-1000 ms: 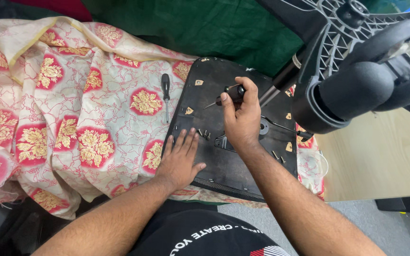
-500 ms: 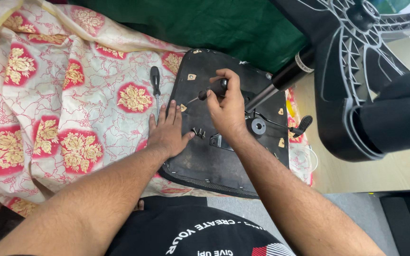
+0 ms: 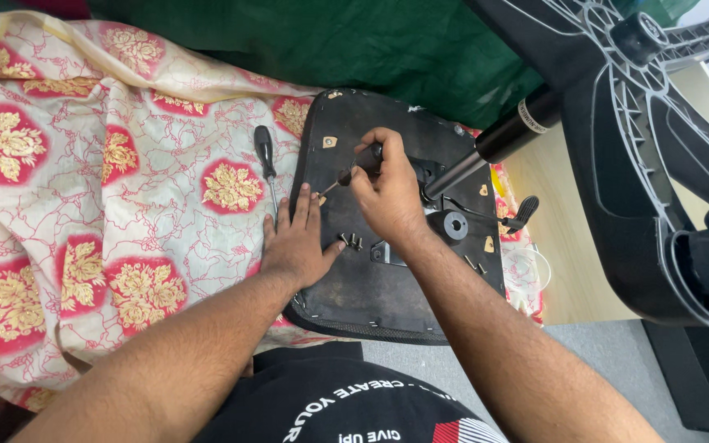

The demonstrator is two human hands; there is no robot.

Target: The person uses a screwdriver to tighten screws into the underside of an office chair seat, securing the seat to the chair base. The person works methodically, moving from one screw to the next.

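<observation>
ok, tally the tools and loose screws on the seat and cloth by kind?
Screwdrivers: 2, one in the right hand, one spare on the cloth
Loose screws: about 5, three by the left hand, two further right
Total: about 7

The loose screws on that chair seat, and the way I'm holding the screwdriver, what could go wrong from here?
The loose screws lie unsecured on the upturned seat base beside your left hand; a nudge could roll them into the patterned cloth, where they would be hard to spot.

Your right hand angles the screwdriver tip toward your left fingertips; a slip might jab them.

The chair's wheel base looms close on the right and could shift.
</observation>
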